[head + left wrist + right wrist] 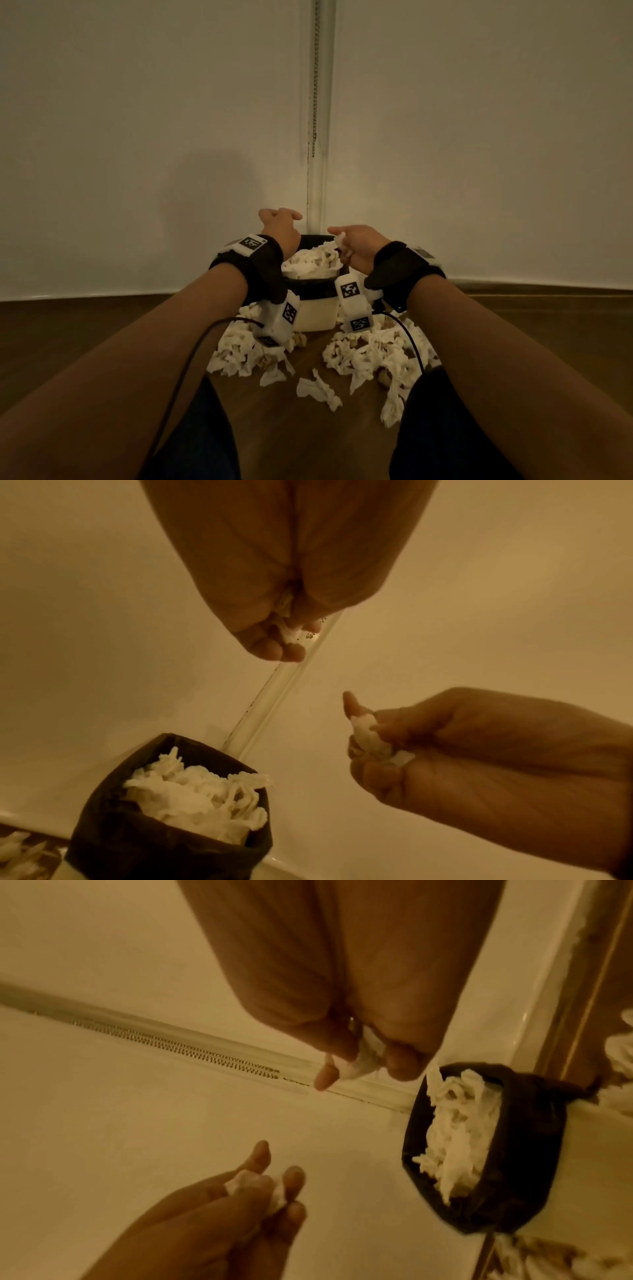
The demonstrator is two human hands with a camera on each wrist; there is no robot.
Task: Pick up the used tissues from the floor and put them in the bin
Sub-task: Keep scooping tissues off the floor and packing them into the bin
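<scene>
My left hand [279, 229] is raised above and just behind the left rim of the bin [313, 286], fingers curled tight into a fist around a small wad of tissue [286, 627] that only peeks out between my fingertips in the left wrist view. From the head camera that wad is hidden inside my fist.

Below my left wrist, a heap of crumpled tissues [243, 349] lies on the wooden floor [291, 428] just left of the bin's base. 1 loose tissue [318, 392] sits apart, nearer to me, between my 2 knees.

The bin stands in the middle against the white wall [137, 137], lined with a dark bag [137, 840] and filled to the rim with white tissues [313, 262]. A beaded chain [315, 85] hangs down the wall above it.

My right hand [359, 248] hovers over the bin's right rim, thumb and fingers pinching another crumpled tissue [342, 245]; my index finger sticks out beyond it while the others curl around the paper.

Under my right wrist, a second, larger heap of tissues [373, 356] spreads across the floor to the right of the bin.
</scene>
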